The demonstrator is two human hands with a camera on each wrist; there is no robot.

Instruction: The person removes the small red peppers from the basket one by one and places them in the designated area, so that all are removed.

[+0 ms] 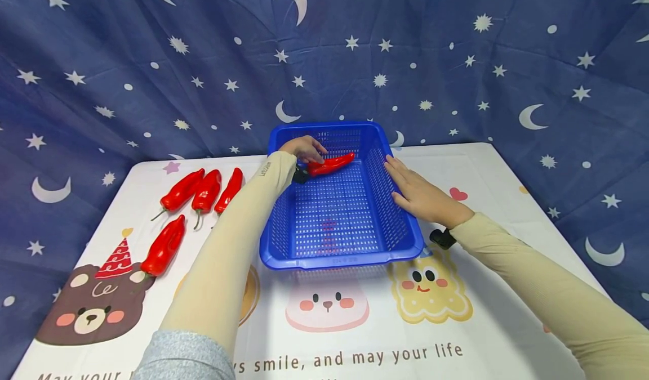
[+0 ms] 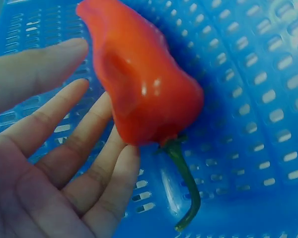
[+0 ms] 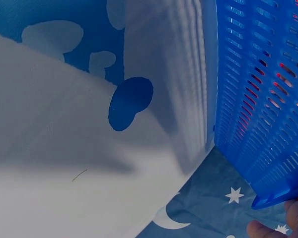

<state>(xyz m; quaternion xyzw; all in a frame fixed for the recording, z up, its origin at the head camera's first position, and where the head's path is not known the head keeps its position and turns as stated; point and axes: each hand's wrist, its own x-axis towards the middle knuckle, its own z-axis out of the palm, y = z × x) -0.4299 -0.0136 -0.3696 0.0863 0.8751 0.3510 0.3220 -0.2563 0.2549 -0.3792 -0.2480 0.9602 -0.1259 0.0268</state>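
A blue plastic basket (image 1: pixel 341 260) with slotted walls stands on the table. Inside it, near the far left, lies a glossy red pepper (image 1: pixel 334 164). My left hand (image 1: pixel 306 148) reaches in over the left rim, beside this pepper. In the left wrist view its fingers (image 2: pixel 72 148) are spread and loosely extended along the red pepper (image 2: pixel 144 79), not wrapped round it; the green stem points downward there. With fairly straight fingers, my right hand (image 1: pixel 423 194) rests on the basket's right rim. Only its fingertips (image 3: pixel 294 215) show at the rim in the right wrist view.
Several more red peppers (image 1: pixel 207 191) with green stems lie on the table left of the basket, one (image 1: pixel 164 246) nearer the front. A white printed tablecloth (image 1: pixel 507 267) covers the table. A dark blue star-patterned curtain (image 1: pixel 334 48) hangs right behind it.
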